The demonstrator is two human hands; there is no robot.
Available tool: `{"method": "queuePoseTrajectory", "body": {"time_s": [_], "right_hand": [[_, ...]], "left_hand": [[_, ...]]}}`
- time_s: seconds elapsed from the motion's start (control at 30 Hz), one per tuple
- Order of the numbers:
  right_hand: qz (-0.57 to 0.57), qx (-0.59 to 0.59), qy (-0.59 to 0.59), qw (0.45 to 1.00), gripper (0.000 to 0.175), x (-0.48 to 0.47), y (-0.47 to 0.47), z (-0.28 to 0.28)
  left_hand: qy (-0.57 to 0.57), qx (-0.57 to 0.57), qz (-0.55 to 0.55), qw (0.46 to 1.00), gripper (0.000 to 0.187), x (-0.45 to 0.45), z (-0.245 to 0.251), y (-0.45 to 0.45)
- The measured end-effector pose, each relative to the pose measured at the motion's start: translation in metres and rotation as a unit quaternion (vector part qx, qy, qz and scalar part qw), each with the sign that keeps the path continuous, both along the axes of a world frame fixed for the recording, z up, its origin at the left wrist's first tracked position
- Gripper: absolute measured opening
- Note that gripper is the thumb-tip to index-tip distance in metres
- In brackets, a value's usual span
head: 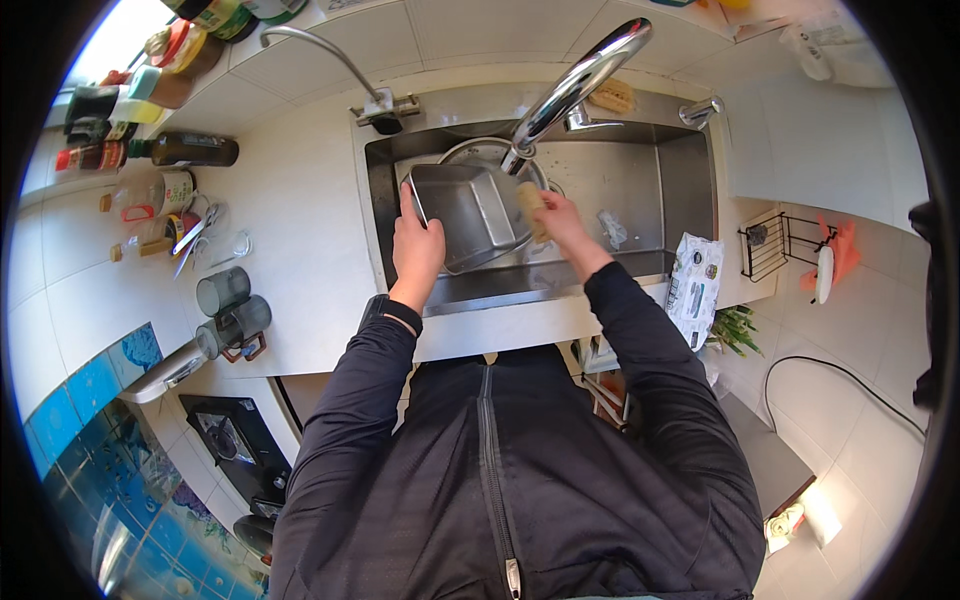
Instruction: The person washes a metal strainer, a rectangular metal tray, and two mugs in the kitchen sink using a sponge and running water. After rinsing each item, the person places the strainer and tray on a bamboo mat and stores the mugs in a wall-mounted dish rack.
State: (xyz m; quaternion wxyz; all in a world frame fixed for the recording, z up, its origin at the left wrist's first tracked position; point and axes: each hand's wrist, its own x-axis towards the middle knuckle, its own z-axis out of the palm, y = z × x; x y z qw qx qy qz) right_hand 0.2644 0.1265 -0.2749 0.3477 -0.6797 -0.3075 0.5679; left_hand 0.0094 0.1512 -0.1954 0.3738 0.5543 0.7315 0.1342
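Note:
My left hand (420, 251) grips the left rim of a rectangular stainless steel pan (457, 210), tilted in the left part of a steel sink (682, 202). A tan loofah-like scrubber (532, 210) is in my right hand (559, 221), close to the pan's right side. Beneath the pan lies a round metal basin (472, 150), partly hidden. The chrome faucet (585, 82) arches over the sink, its spout above the pan's upper right corner. A crumpled clear plastic piece (613, 229) rests on the sink floor to the right.
Behind the faucet lies another tan scrubber (612, 95). A small gooseneck tap (322, 49) stands at the sink's back left. Glass mugs (232, 322) and a dark bottle (191, 149) are on the left counter. A wipes pack (695, 289) sits at the sink's front right edge.

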Motion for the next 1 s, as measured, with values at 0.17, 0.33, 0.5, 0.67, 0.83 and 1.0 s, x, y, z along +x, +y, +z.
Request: {"method": "queuePoseTrajectory", "body": {"time_s": [0.17,0.33,0.5,0.67,0.83,1.0], "right_hand": [[0.078,0.056,-0.157,0.983,0.034,-0.048,0.009,-0.052],[0.039,0.028,-0.277,0.96,0.027,-0.075,0.023,-0.101],[-0.059,-0.002,-0.206,0.977,0.022,-0.1,0.058,-0.155],[-0.029,0.034,-0.1,0.994,0.023,-0.118,0.066,-0.136],[0.1,0.18,0.12,0.971,0.024,-0.12,0.04,-0.086],[0.101,0.108,-0.044,0.988,0.024,-0.11,0.049,-0.111]], "left_hand": [[0.034,-0.026,0.028,0.999,0.079,0.016,-0.016,0.009],[0.04,0.0,0.001,0.999,0.084,0.022,-0.037,0.01],[-0.016,-0.034,0.021,0.999,0.088,0.026,-0.058,0.006],[0.012,-0.007,-0.008,1.0,0.09,0.03,-0.061,0.008],[0.028,-0.012,-0.004,1.0,0.09,0.032,-0.059,0.014],[0.033,-0.025,0.001,0.999,0.09,0.025,-0.063,0.011]]}}
